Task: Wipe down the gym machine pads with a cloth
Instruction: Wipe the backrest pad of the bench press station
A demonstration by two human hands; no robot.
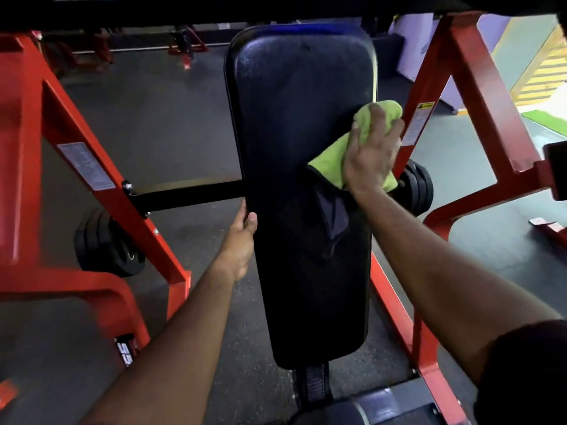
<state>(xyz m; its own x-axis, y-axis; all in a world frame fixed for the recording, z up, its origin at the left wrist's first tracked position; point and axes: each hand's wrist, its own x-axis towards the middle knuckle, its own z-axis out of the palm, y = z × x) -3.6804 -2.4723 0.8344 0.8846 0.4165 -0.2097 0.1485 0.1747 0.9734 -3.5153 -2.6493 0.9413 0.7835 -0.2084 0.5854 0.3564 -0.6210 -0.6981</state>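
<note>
While red frame beams (92, 154) flank the pad on both sides, black weight plates (104, 243) hang low at left and another stack (417, 191) sits behind the right hand. Black back pad (294, 167): long, upright-tilted, textured vinyl, with what may be a tear or patch mid-right. Right hand (372, 154) presses a green cloth (334, 157) flat against its right edge, fingers spread, not curled. Left hand (241, 243) grips the pad's left edge. Floor (153, 111): dark grey rubber.
</note>
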